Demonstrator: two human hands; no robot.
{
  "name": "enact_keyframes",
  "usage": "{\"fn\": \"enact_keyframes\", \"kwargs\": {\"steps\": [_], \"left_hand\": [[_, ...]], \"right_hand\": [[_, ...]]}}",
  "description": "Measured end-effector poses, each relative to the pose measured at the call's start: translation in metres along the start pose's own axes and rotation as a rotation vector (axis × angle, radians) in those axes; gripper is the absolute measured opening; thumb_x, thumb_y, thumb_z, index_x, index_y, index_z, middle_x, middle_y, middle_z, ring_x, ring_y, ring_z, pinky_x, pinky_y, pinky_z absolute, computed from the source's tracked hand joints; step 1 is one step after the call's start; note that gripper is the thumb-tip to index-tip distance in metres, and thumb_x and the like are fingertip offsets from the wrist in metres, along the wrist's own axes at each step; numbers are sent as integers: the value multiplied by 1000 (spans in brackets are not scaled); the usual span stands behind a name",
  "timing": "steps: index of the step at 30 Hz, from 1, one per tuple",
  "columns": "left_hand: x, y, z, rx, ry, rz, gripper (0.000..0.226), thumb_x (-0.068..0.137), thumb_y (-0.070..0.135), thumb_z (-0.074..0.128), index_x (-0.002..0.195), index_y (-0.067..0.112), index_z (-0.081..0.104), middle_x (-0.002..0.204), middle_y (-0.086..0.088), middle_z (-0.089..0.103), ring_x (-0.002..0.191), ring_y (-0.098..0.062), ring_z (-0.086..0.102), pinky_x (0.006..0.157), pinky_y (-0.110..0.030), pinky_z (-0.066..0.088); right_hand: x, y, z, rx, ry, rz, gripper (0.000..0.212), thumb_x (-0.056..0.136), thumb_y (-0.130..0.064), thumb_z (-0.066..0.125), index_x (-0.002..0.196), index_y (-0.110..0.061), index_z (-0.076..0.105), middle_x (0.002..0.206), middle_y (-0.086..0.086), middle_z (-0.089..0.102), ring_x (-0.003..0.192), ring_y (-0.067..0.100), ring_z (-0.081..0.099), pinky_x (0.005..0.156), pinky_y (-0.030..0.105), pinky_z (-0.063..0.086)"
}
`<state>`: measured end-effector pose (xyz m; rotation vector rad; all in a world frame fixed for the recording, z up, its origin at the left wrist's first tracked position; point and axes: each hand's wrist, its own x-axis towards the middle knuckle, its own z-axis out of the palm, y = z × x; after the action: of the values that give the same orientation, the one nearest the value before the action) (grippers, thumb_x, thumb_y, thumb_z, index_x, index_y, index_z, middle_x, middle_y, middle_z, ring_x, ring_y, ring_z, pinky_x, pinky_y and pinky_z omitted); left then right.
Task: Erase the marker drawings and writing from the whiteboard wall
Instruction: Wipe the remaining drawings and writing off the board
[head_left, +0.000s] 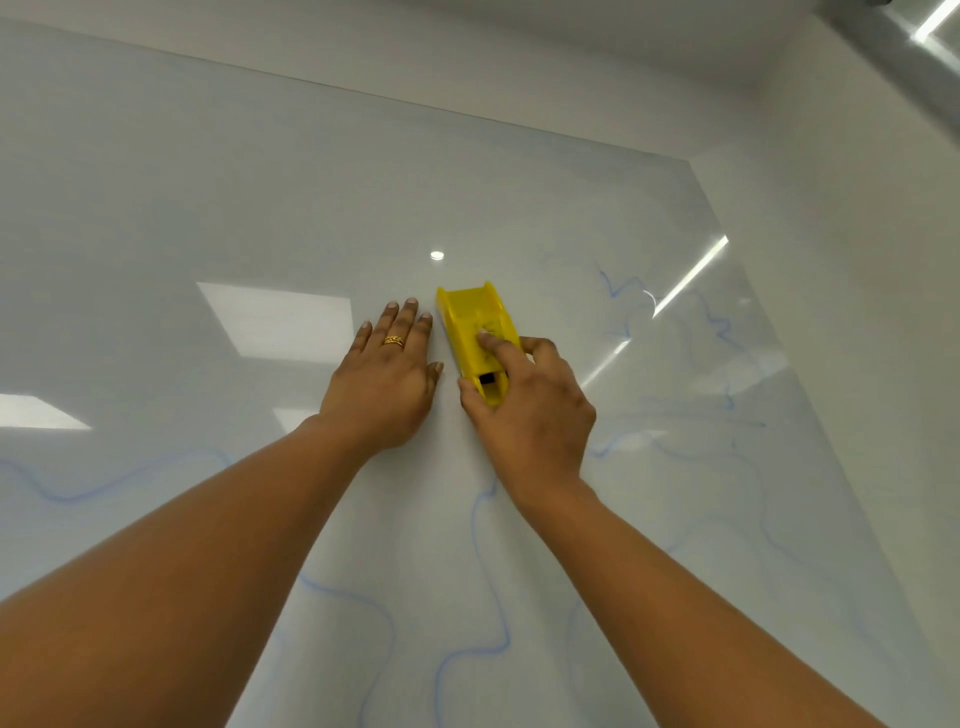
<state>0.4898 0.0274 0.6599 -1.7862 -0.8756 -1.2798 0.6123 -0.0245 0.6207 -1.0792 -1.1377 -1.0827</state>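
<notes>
The whiteboard wall (260, 208) fills the head view, with faint blue marker lines (491, 597) winding over its lower and right parts. The right hand (530, 410) grips a yellow eraser (470, 322) against the board near its middle, fingers curled round it. Just left of it, the left hand (387, 384), wearing a gold ring (394, 341), lies flat on the board, fingers straight.

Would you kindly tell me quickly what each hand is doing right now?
Left hand: open, fingers straight, flat on the glossy whiteboard wall.
Right hand: gripping the yellow plastic eraser against the wall.
</notes>
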Motion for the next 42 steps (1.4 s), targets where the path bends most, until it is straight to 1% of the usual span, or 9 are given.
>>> {"fn": "enact_keyframes", "kwargs": {"steps": [3, 7, 10, 15, 20, 24, 32, 38, 42], "left_hand": [[-1, 1, -1, -4, 31, -7, 56, 102, 34, 24, 151, 12, 7, 159, -5, 0, 146, -18, -2, 116, -29, -2], [2, 3, -4, -1, 124, -12, 53, 99, 33, 34, 146, 10, 25, 156, -8, 18, 144, -21, 11, 115, -31, 9], [10, 4, -5, 72, 164, -2, 51, 98, 34, 35, 143, 12, 32, 155, -7, 21, 145, -22, 9, 116, -37, 8], [27, 8, -7, 115, 93, -26, 55, 98, 42, 31, 147, 18, 24, 158, -5, 7, 146, -23, -2, 117, -43, 5], [38, 15, -10, 70, -62, -113, 60, 97, 50, 28, 150, 28, 10, 158, -10, -2, 143, -38, -7, 112, -58, 2], [49, 22, -14, 89, -113, -142, 62, 96, 53, 29, 150, 31, 8, 158, -11, -4, 142, -43, -8, 108, -65, 4], [46, 25, 0, 121, -21, -148, 62, 96, 55, 17, 150, 32, 0, 158, -12, -8, 141, -43, -12, 107, -66, -2], [45, 25, 0, 150, 2, -147, 62, 96, 55, 19, 150, 31, 3, 158, -13, -3, 141, -44, -6, 108, -65, 2], [45, 26, 1, 156, 10, -152, 62, 96, 56, 19, 150, 31, 4, 158, -12, -2, 142, -43, -4, 108, -64, 4]], "right_hand": [[7, 6, -2, -8, -11, -29, 49, 89, -49, 51, 135, -39, 41, 131, -4, 45, 115, 15, 47, 75, 24, 36], [29, 18, -9, -27, -32, -3, 47, 88, -46, 52, 134, -40, 43, 130, -4, 46, 115, 19, 47, 82, 30, 41], [48, 39, -17, -44, -9, 79, 45, 88, -44, 53, 132, -40, 45, 130, -1, 48, 116, 23, 49, 84, 33, 42], [62, 87, -36, -74, 60, 286, 45, 88, -42, 55, 132, -37, 47, 126, 5, 51, 114, 30, 50, 86, 37, 41], [67, 98, -38, 8, 108, 406, 45, 88, -37, 56, 132, -32, 48, 124, 7, 53, 115, 31, 49, 88, 39, 40], [64, 73, -28, -5, 93, 328, 43, 90, -33, 51, 133, -31, 47, 128, 6, 50, 118, 30, 45, 89, 37, 39], [81, 25, -2, -130, -14, -15, 47, 95, -36, 40, 141, -31, 34, 137, 5, 40, 118, 27, 40, 85, 36, 40], [113, 37, -10, -145, -70, -24, 46, 97, -33, 40, 142, -30, 33, 135, 6, 42, 121, 30, 40, 92, 38, 38], [128, 61, -17, -157, -48, 68, 45, 97, -31, 40, 141, -29, 34, 134, 9, 43, 121, 33, 40, 93, 40, 37]]}}
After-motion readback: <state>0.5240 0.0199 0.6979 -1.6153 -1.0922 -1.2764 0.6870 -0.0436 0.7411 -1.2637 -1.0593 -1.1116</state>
